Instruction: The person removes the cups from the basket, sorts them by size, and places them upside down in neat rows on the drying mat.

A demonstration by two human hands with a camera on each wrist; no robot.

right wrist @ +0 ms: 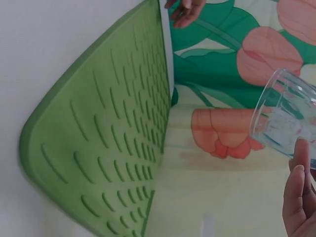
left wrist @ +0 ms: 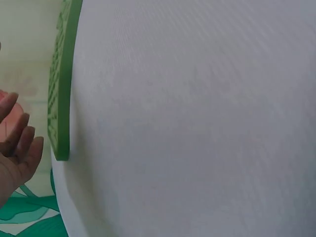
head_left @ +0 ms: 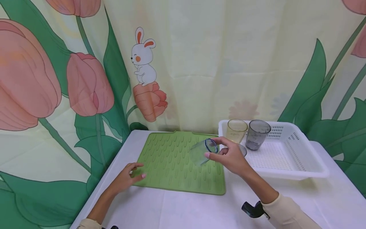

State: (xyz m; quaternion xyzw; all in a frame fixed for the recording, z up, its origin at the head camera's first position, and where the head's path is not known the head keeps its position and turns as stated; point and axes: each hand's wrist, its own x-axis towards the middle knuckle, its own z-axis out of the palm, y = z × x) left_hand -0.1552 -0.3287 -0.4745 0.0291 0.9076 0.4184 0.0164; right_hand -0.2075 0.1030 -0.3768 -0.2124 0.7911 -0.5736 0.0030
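My right hand [head_left: 230, 156] pinches a clear glass [head_left: 198, 153] between thumb and fingers at its blue-edged end. Tilted on its side, the glass is in the air over the right part of a green ridged drying mat [head_left: 171, 171]. In the right wrist view the fingertips [right wrist: 298, 170] lie against the clear glass [right wrist: 284, 118]. Over the mat's left edge, my left hand [head_left: 125, 178] holds nothing, its fingers loosely bent. Whether it touches the mat, I cannot tell. Part of that hand [left wrist: 19, 153] shows in the left wrist view beside the mat [left wrist: 61, 98].
A white plastic basket [head_left: 311, 159] stands to the right of the mat. In it are a yellowish glass [head_left: 236, 132], a grey glass [head_left: 258, 135] and a glass rim [head_left: 243, 150] partly hidden behind my right hand. A printed curtain [head_left: 194, 63] hangs behind the white-covered table [head_left: 154, 206].
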